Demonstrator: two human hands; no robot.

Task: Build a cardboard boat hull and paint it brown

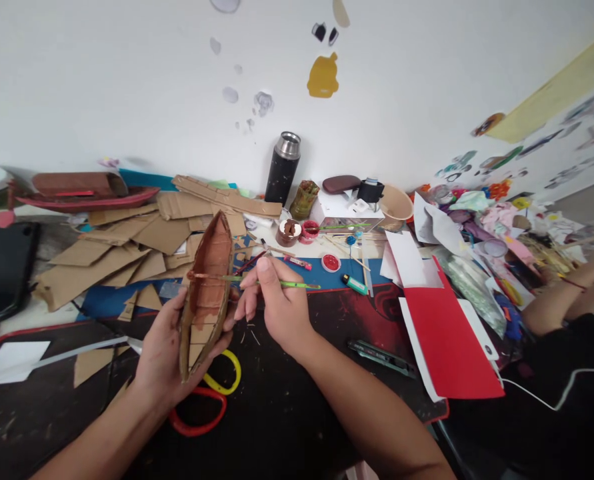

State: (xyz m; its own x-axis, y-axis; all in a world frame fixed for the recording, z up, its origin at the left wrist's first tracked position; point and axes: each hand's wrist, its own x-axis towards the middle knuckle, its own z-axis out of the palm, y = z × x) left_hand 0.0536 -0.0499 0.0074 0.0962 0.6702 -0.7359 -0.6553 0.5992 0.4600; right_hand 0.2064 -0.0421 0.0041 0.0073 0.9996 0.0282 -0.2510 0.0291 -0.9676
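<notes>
My left hand [159,350] cradles the cardboard boat [211,287] from below, above the scissors [197,432], apparently to present its part-painted, reddish-brown interior upward and leave the opening unobstructed. My right hand [287,303] pinches the paintbrush [299,285] along its handle, tip at the hull's left rim, a grip that likely favours fine control. Cardboard scraps [101,263] crowd the area beyond the left hand; the brown paint pot [289,233] stands beyond the right, and the scissors limit any lowering.
</notes>
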